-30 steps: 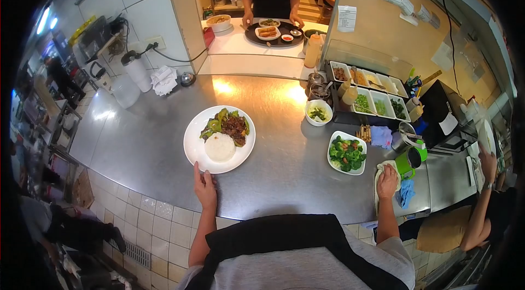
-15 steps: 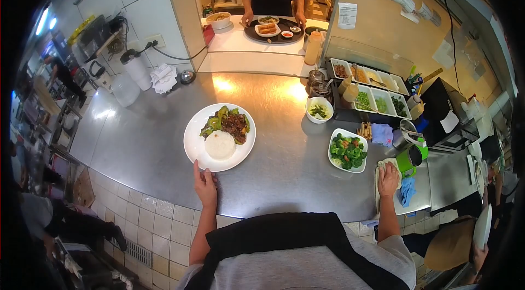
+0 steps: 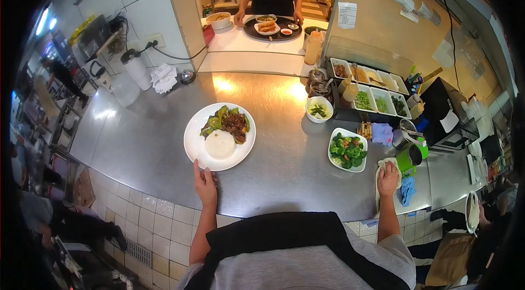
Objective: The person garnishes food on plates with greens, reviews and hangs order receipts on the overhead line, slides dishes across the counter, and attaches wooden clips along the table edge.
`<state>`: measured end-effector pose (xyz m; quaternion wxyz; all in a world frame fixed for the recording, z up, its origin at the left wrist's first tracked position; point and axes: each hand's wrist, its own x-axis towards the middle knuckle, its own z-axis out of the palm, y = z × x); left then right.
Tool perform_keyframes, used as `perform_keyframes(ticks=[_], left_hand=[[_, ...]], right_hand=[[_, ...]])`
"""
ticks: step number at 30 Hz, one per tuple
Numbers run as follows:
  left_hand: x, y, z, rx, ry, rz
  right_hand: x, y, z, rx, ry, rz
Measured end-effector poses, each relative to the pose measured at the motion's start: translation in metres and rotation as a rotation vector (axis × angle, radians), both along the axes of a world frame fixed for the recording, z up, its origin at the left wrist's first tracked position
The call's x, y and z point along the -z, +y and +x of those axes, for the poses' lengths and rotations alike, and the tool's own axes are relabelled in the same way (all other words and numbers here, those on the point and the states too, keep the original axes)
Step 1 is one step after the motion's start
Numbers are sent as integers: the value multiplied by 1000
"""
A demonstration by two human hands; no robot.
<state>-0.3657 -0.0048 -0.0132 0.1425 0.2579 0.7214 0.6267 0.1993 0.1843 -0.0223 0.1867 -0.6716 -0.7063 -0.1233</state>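
Observation:
My left hand (image 3: 205,185) has its fingers apart at the near rim of a round white plate (image 3: 195,149). Rice (image 3: 221,144) and a dark meat dish with green peppers (image 3: 232,126) lie on this plate. On the right, my right hand (image 3: 388,178) rests on a folded cream cloth (image 3: 379,190), its fingers bent over the cloth. Left of that hand stands a square white dish of broccoli (image 3: 348,150). Close beside the hand are a green jug (image 3: 405,161) and a blue cloth (image 3: 408,190).
Behind the steel counter (image 3: 279,180), a person holds a dark tray (image 3: 257,33) at the pass window. A small bowl (image 3: 319,110), sauce bottle (image 3: 313,48) and topping containers (image 3: 363,97) stand at the back right. Another person (image 3: 477,241) is at the far right.
My two hands and the plate keep their places. The person at the far right has moved and turned, with the white plate there in a new position. The tray at the window has shifted slightly.

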Motion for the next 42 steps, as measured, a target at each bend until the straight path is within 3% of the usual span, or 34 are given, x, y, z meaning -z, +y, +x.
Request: perform_keyframes(ticks=[42], left_hand=[[-5,2,-3,25,1,-8]], right_hand=[[-17,-2,-5,13,62,-4]])
